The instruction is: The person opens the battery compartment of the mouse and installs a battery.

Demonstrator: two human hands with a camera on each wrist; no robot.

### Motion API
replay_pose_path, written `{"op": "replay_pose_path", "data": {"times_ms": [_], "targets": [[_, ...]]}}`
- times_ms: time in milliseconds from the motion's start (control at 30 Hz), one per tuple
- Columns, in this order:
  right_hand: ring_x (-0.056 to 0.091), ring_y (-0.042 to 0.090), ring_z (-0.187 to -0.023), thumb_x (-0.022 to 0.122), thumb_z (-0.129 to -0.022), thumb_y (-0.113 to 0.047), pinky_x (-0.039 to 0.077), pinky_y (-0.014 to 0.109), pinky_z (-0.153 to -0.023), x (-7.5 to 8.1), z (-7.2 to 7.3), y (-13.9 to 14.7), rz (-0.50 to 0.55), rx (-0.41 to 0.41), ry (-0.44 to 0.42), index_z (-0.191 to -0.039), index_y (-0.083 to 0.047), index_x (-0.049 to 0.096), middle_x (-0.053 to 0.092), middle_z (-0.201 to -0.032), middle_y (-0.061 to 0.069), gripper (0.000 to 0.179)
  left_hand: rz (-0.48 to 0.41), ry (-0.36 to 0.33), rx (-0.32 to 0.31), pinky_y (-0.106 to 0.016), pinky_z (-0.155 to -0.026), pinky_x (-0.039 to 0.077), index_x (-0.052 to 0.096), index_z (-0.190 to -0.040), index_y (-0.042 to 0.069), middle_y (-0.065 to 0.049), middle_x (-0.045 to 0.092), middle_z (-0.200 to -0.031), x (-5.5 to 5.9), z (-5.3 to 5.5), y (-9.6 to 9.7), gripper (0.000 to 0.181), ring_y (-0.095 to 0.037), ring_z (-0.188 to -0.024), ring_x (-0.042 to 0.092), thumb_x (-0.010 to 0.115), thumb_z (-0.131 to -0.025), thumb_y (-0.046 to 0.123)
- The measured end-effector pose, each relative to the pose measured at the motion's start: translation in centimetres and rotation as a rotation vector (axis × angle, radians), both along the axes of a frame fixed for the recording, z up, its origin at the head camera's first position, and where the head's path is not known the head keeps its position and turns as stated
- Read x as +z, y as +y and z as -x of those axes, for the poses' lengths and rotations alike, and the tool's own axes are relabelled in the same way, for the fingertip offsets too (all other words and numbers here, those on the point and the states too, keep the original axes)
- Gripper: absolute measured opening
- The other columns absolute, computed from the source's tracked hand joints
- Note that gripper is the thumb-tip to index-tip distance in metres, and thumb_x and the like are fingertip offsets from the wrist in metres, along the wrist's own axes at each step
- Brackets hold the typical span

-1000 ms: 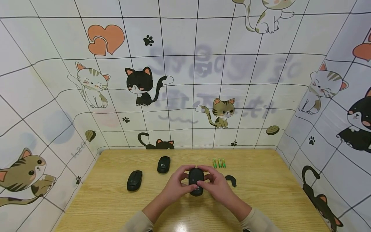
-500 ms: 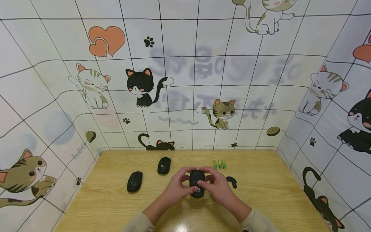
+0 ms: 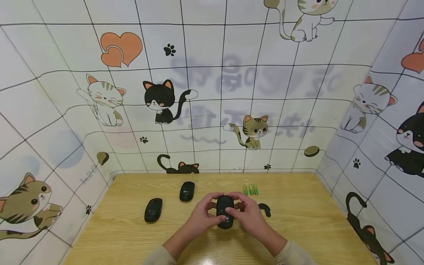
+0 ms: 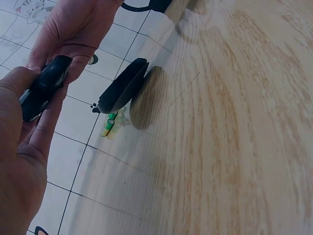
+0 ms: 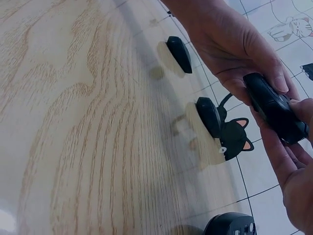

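Note:
In the head view, both hands hold a black computer mouse (image 3: 225, 212) between them at the middle of the table, with small light marks on the face turned up. My left hand (image 3: 206, 213) grips its left side, thumb near the lower end. On the right side my right hand (image 3: 246, 211) grips it, with the thumb lying across the upper face. The left wrist view shows the mouse (image 4: 46, 88) edge-on, clear of the tabletop. Right of the hands lies a curved black shell piece (image 3: 265, 209), partly hidden by the right hand in the head view.
Two more black mice, one nearer (image 3: 153, 210) and one farther back (image 3: 187, 191), lie left of the hands. Three green batteries (image 3: 250, 189) stand in a row at the back right. A cat-print cloth wall (image 3: 212, 110) rises behind the wooden table (image 3: 116, 239).
The head view has tilted up slightly, so the scene sits a little lower in it. Both hands keep their hold on the mouse with hardly any movement.

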State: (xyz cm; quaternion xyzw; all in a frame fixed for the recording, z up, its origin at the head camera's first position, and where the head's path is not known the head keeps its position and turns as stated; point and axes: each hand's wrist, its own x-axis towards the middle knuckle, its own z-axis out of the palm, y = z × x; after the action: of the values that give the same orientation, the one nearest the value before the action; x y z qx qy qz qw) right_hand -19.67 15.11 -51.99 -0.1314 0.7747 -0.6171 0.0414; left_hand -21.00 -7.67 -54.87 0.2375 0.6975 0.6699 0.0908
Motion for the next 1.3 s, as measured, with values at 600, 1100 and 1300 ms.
{"op": "replay_pose_path", "data": {"times_ms": [600,1100,1300], "targets": [[0.069,0.021,-0.111,0.086,-0.099,-0.016,0.061,0.041,-0.092,-0.68,0.44,0.09,-0.094,-0.072,0.199,-0.134,-0.024,0.075,0.071,-0.126,-0.002,0.038,0.010,-0.014,0.004,-0.039,-0.083,0.068,0.057,-0.158,0.023,-0.013,0.052,-0.148,-0.15,0.04,0.10,0.076,-0.022,-0.117,0.073,0.087,-0.093,-0.001],[0.066,0.014,-0.085,0.085,-0.099,-0.012,0.059,0.029,-0.077,-0.10,0.64,-0.22,-0.088,-0.186,0.278,-0.132,-0.014,0.078,0.070,-0.096,-0.005,0.034,0.013,0.004,-0.017,-0.038,-0.084,0.068,0.063,-0.151,0.017,-0.012,0.056,-0.149,-0.21,0.00,0.16,0.064,-0.020,-0.116,0.072,0.086,-0.094,-0.002],[0.069,0.016,-0.084,0.084,-0.100,-0.011,0.059,0.026,-0.075,0.01,0.89,-0.24,-0.003,-0.187,0.222,-0.128,-0.013,0.079,0.073,-0.095,0.002,0.029,0.007,0.005,-0.020,-0.037,-0.084,0.067,0.060,-0.154,0.011,-0.016,0.054,-0.151,-0.13,-0.09,0.11,0.066,-0.020,-0.116,0.072,0.086,-0.094,-0.002]]}}
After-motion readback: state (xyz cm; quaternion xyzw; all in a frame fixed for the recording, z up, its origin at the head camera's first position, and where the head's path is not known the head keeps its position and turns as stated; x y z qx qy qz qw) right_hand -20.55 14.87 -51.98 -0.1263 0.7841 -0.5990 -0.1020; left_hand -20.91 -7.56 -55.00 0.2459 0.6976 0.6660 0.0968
